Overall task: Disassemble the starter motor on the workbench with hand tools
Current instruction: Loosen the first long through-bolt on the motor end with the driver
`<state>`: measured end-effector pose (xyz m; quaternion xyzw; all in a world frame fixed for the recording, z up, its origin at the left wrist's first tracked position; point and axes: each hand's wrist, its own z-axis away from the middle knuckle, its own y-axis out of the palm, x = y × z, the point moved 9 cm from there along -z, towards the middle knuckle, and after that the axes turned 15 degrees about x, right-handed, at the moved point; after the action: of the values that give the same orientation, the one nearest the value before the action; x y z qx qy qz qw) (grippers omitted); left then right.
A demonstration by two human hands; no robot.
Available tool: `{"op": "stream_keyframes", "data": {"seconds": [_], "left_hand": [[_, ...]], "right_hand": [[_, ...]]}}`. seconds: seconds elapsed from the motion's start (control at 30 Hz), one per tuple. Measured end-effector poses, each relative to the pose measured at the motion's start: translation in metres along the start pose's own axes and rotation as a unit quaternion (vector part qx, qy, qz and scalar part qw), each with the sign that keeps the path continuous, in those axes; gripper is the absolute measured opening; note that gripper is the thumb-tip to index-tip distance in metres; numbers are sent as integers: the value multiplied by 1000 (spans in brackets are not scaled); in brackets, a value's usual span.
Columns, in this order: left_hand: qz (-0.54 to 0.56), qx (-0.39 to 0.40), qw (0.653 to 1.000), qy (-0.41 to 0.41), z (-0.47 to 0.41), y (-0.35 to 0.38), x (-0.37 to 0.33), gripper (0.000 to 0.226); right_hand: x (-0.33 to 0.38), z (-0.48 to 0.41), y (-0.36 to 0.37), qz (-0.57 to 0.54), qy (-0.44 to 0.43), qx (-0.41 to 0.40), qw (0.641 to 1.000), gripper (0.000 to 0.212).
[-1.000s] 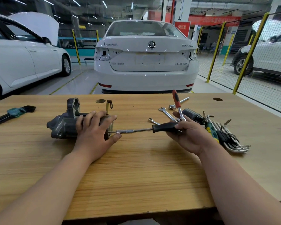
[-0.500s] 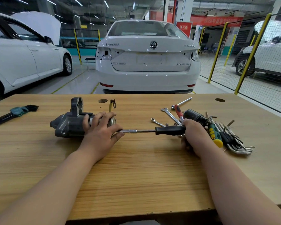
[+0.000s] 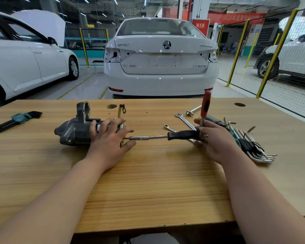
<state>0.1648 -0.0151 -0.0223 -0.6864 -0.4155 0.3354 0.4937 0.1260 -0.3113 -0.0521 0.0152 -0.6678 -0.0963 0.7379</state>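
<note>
Left hand [image 3: 109, 138] fingers curled over starter motor [image 3: 74, 132], pinning it to counter [image 3: 148, 182]. Right hand [image 3: 217, 140] fingers grip socket driver [image 3: 182, 135] plus red screwdriver [image 3: 205, 104]. Advice: hold shaft straight into motor end, press motor down while turning.

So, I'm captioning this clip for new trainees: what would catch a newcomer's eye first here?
The dark grey cast-metal starter motor lies centre-left on the wooden workbench, steadied by the left hand. The right hand holds a long black-handled metal driver pointing at its end, plus a near-upright red-handled screwdriver. A white saloon car fills the background.
</note>
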Motion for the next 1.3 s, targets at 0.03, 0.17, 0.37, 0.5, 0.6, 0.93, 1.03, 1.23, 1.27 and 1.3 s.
{"op": "stream_keyframes", "data": {"seconds": [0.03, 0.17, 0.37, 0.5, 0.6, 0.93, 1.03, 1.23, 1.27, 1.3], "left_hand": [[1, -1, 1000, 0, 0, 0, 0, 43], [7, -1, 1000, 5, -3, 0, 0, 35], [0, 4, 1000, -5, -9, 3, 1, 34], [8, -7, 1000, -5, -8, 2, 1, 30], [14, -13, 1000, -4, -5, 2, -1, 28], [23, -13, 1000, 0, -2, -1, -3, 25], [23, -14, 1000, 1, -2, 0, -3, 24], [25, -21, 999, 1, -2, -1, -3, 19], [23, -21, 1000, -1, -2, 0, -2, 20], [22, -20, 1000, -2, -2, 0, -2, 22]], "right_hand": [[0, 0, 0, -21, -7, 5, 1000, 34], [5, 1, -1, -65, -46, 7, 997, 39], [1, 1, -12, 20, -27, -54, 998, 36], [-1, 1, -14, 21, -20, -67, 997, 33], [-2, 0, -15, 23, -13, -59, 998, 34], [-5, -3, -17, 85, 17, -63, 994, 27], [-4, -1, -17, 113, 29, -72, 991, 15], [-5, -3, -17, 135, 21, -62, 989, 13], [-5, -4, -17, 131, 17, -58, 990, 13], [-4, -5, -16, 127, 13, -53, 990, 12]]}}
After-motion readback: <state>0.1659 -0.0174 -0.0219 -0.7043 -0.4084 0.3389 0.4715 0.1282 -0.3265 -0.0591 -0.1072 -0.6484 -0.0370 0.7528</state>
